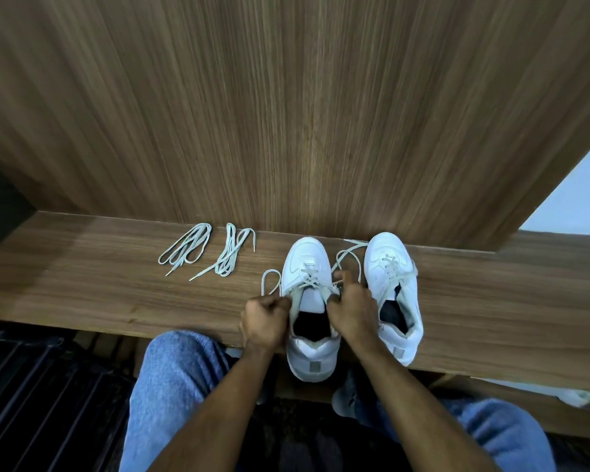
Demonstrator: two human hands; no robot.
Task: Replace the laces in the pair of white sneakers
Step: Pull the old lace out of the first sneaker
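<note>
Head view looks down on a narrow wooden table (82,294) backed by a wood-grain panel (286,114), and I count two white sneakers and two loose bundles of pale laces on it. Both sneakers point their toes at the table's far edge. One sneaker (309,267) sits with its heel hanging over the near edge, its lace crossed through the eyelets and a loop (269,279) of it trailing off to one side. The second sneaker (394,277) stands just beside it toward the right end of the table, still laced, tongue slack, with a loose lace end curling between the two shoes. The two spare lace bundles (186,248) (234,250) lie side by side along the far edge, well apart from the shoes, toward the left end. Both hands work at the throat of the nearer sneaker: the left hand (264,318) has its fingers curled around the lace at the collar, and the right hand (351,310) pinches the lace on the opposite side. Blue-jeaned knees (178,386) show below the table.
</note>
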